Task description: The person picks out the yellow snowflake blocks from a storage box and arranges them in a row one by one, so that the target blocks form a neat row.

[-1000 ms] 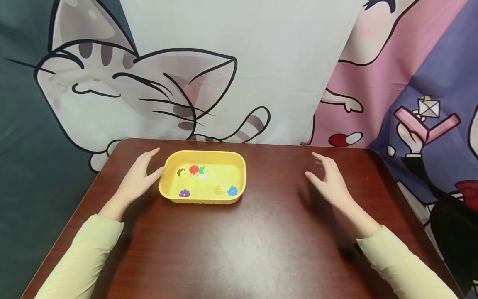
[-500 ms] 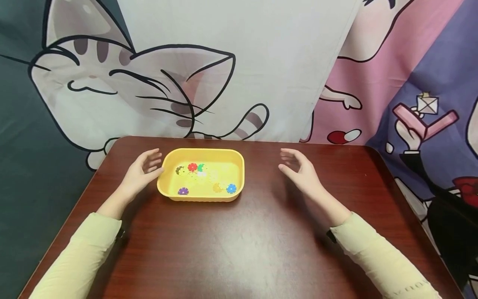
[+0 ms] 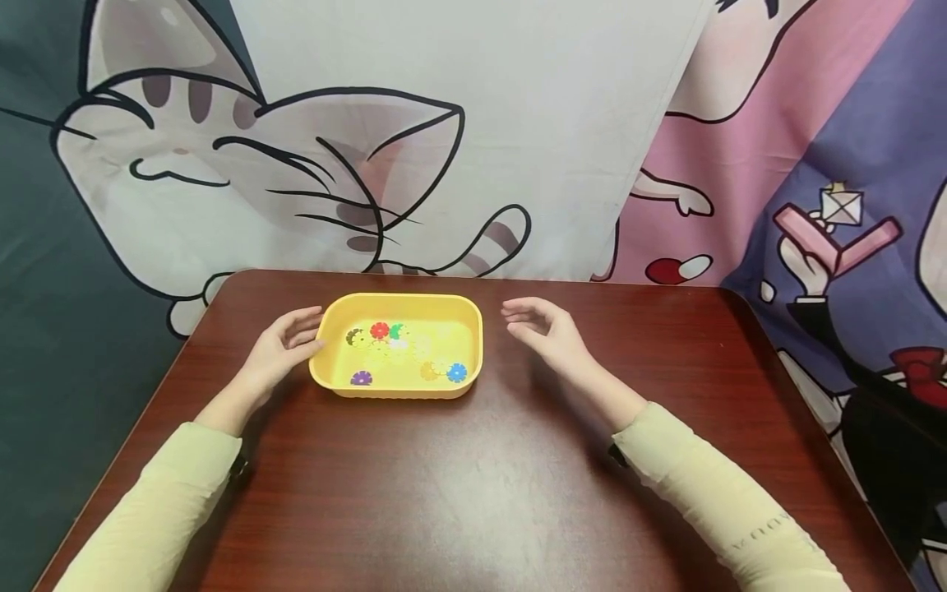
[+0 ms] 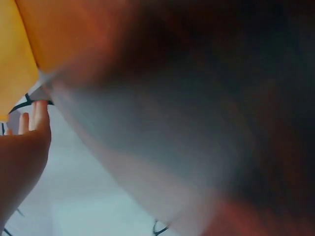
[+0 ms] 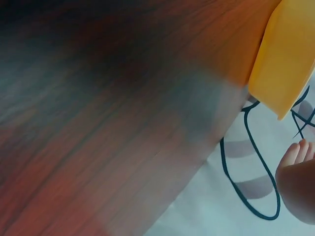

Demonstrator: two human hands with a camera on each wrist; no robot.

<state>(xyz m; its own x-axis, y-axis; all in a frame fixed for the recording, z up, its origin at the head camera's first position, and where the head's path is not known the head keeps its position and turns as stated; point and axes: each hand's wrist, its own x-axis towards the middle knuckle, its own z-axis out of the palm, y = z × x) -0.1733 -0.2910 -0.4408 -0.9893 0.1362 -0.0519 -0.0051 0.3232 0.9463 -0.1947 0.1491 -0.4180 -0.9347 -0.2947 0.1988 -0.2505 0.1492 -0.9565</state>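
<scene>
A yellow plastic basin (image 3: 399,393) rests on the table, holding several small flower-shaped discs, among them a red disc (image 3: 380,330), a purple disc (image 3: 361,378) and a blue disc (image 3: 456,372). My left hand (image 3: 275,352) is at the basin's left end, fingers loosely bent along its outside and thumb at the rim; whether it touches is unclear. Off the right end, my right hand (image 3: 549,335) stands apart with relaxed fingers and nothing in it. Both wrist views show a yellow basin wall (image 5: 285,54) near the fingers.
The dark brown wooden table (image 3: 414,493) reaches back to a cloth backdrop (image 3: 577,148) printed with cartoon figures. Its rounded far edge lies just behind the basin.
My right hand has moved left across the table, much closer to the basin. The left hand's fingers have bent in along the basin's left end. The basin stays in place.
</scene>
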